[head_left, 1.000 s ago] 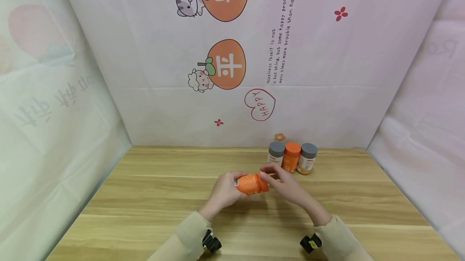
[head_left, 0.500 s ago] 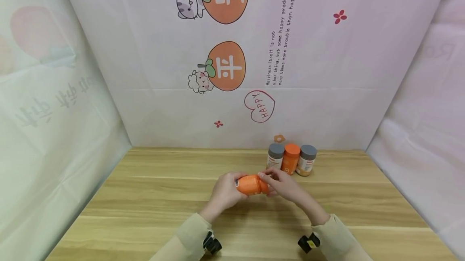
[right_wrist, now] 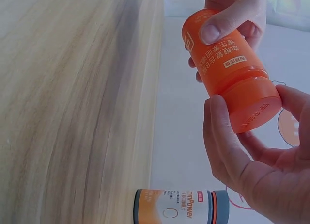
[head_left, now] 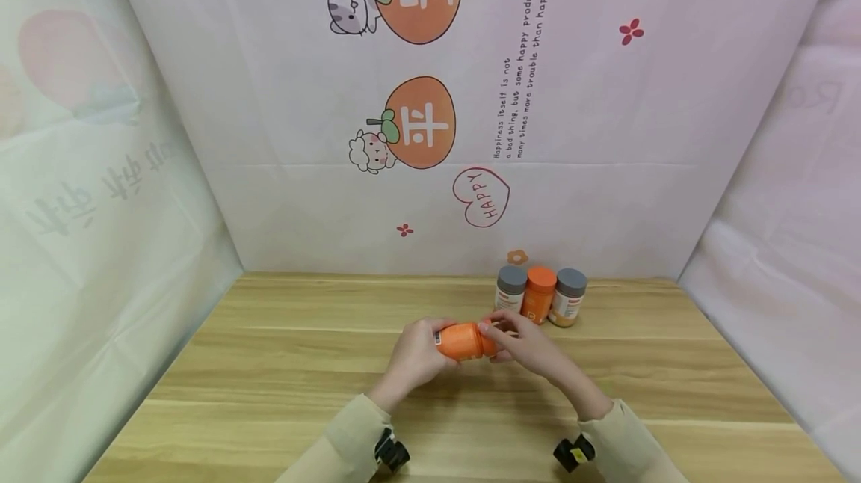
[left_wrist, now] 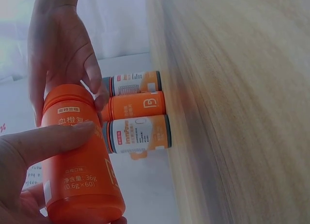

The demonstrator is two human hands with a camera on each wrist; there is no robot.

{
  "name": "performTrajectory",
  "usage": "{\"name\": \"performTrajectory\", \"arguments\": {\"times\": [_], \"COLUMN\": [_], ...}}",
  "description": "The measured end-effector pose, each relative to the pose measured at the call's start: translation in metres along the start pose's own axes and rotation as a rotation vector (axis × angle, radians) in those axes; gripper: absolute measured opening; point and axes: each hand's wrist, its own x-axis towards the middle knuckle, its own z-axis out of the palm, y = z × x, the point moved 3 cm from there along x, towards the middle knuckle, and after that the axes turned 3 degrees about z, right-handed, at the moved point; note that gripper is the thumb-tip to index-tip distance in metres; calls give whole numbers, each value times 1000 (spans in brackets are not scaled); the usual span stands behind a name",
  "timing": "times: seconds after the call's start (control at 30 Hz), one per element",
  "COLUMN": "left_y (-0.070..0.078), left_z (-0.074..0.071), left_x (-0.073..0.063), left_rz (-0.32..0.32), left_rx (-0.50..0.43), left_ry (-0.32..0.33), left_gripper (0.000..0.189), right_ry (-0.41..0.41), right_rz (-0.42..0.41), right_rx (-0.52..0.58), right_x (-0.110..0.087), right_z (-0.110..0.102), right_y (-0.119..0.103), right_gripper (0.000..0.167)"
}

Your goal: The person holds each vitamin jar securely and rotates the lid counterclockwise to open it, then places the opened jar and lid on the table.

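Note:
An orange supplement bottle (head_left: 460,341) with an orange cap (right_wrist: 254,104) lies tilted on its side above the table, its cap toward the right. My left hand (head_left: 418,354) grips the bottle's body, thumb across the label in the left wrist view. At the other end my right hand (head_left: 531,345) holds the cap between thumb and fingers, as the right wrist view shows. The cap sits on the bottle's neck.
Behind the right hand, three bottles stand in a row by the back wall: a grey-capped one (head_left: 511,287), an orange one (head_left: 539,294) and another grey-capped one (head_left: 569,296). The wooden table (head_left: 303,363) has printed cloth walls (head_left: 578,169) around it.
The right hand's fingers have shifted around the cap and closed in on it. The left hand and the bottle stay nearly still.

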Motion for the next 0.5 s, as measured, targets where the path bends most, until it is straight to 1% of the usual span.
{"name": "performTrajectory", "arguments": {"times": [0.17, 0.33, 0.5], "left_y": [0, -1, -1], "left_z": [0, 2, 1], "left_x": [0, -1, -2], "left_rz": [-8, -14, -18], "left_rx": [-15, -28, -34], "left_ry": [-3, -7, -10], "left_gripper": [59, 58, 59], "right_ry": [-2, -31, -44], "right_rz": [-45, -92, -160], "right_rx": [-12, -21, -47], "right_x": [-2, -4, -5], "right_z": [-2, -3, -4], "right_y": [0, 1, 0], "right_gripper": [49, 48, 45]}}
